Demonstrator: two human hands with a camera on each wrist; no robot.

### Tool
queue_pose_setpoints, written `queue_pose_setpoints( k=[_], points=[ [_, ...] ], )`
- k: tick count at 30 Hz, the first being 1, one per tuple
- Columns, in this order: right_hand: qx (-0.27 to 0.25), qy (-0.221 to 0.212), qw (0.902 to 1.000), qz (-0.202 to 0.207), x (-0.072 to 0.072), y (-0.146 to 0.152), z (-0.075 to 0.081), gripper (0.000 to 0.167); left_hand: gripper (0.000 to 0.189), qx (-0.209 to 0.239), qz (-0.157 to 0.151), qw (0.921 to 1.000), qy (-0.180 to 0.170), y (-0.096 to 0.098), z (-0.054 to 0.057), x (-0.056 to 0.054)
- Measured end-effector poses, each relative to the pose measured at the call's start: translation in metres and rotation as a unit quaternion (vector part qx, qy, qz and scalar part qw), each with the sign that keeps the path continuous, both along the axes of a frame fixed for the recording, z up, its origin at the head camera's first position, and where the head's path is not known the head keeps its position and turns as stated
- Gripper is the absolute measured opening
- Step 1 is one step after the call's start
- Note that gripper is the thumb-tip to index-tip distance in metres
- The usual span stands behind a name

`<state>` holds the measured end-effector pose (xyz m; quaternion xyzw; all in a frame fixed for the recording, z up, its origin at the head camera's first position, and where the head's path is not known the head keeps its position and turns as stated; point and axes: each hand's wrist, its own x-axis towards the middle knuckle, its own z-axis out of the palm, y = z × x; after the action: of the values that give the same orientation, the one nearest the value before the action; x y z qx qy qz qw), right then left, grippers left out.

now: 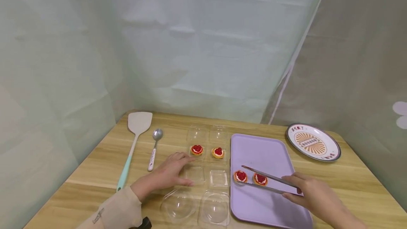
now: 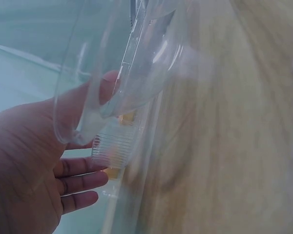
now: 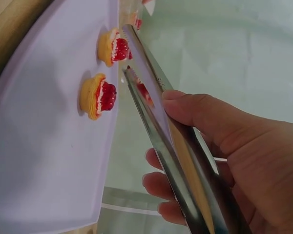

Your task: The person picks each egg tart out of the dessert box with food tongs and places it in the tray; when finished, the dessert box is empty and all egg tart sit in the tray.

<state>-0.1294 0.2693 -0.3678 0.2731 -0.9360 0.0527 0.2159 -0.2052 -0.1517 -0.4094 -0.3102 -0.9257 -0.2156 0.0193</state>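
My right hand (image 1: 318,195) holds metal tongs (image 1: 276,178) over a lilac tray (image 1: 270,147). The parted tong tips are by two small red-topped tarts (image 1: 240,176) lying on that tray; in the right wrist view the tongs (image 3: 158,131) hang above the tarts (image 3: 94,97) with nothing gripped between the tips. Across from it, my left hand (image 1: 170,170) lies at the side of clear plastic clamshell boxes (image 1: 194,175), thumb and fingers spread and loosely extended. In the left wrist view the thumb shows through a clear lid (image 2: 95,97). Two more tarts (image 1: 218,152) sit in the far compartments.
To the left lie a spatula (image 1: 139,123) with a mint handle and a metal spoon (image 1: 157,134). A patterned plate (image 1: 329,144) stands at the back right, past the tray. Cloth curtains (image 1: 206,63) enclose the wooden table (image 1: 95,165) at the back and sides.
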Motion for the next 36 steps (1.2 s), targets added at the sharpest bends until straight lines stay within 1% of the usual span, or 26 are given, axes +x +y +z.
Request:
queue_pose_setpoints(
  k=[6, 13, 16, 18, 22, 25, 28, 31, 34, 36],
  points=[
    [-0.017, 0.018, 0.9997, 0.001, 0.000, -0.002, 0.002, 0.037, 0.078, -0.003, -0.001, 1.0000, 0.009, -0.001, 0.002, 0.000],
    [-0.022, 0.025, 0.9994, 0.004, -0.002, -0.008, 0.010, 0.037, 0.072, -0.012, 0.004, 0.9995, 0.031, 0.001, 0.009, 0.000],
    [-0.023, 0.032, 0.9992, 0.008, -0.003, -0.010, 0.015, 0.037, 0.068, -0.017, 0.003, 0.9989, 0.043, 0.002, 0.016, -0.002],
    [-0.022, 0.035, 0.9991, 0.013, -0.005, -0.011, 0.018, 0.038, 0.069, -0.025, -0.003, 0.9977, 0.063, 0.004, 0.022, -0.005],
    [-0.019, 0.035, 0.9990, 0.018, -0.010, -0.014, 0.025, 0.037, 0.072, -0.037, -0.005, 0.9935, 0.108, 0.007, 0.037, -0.016],
    [-0.015, 0.021, 0.9996, 0.015, -0.016, -0.017, 0.031, 0.035, 0.073, -0.039, -0.003, 0.9916, 0.123, 0.009, 0.048, -0.026],
    [-0.007, 0.002, 1.0000, 0.004, -0.022, -0.022, 0.036, 0.033, 0.073, -0.042, -0.006, 0.9934, 0.106, 0.014, 0.057, -0.035],
    [-0.001, -0.022, 0.9998, -0.005, -0.028, -0.028, 0.041, 0.032, 0.073, -0.051, -0.014, 0.9953, 0.081, 0.023, 0.063, -0.044],
    [0.005, -0.042, 0.9991, -0.008, -0.035, -0.034, 0.046, 0.031, 0.072, -0.061, -0.019, 0.9968, 0.047, 0.033, 0.065, -0.054],
    [0.007, -0.047, 0.9988, -0.005, -0.040, -0.039, 0.048, 0.031, 0.072, -0.071, -0.025, 0.9964, 0.038, 0.040, 0.064, -0.060]
  ],
)
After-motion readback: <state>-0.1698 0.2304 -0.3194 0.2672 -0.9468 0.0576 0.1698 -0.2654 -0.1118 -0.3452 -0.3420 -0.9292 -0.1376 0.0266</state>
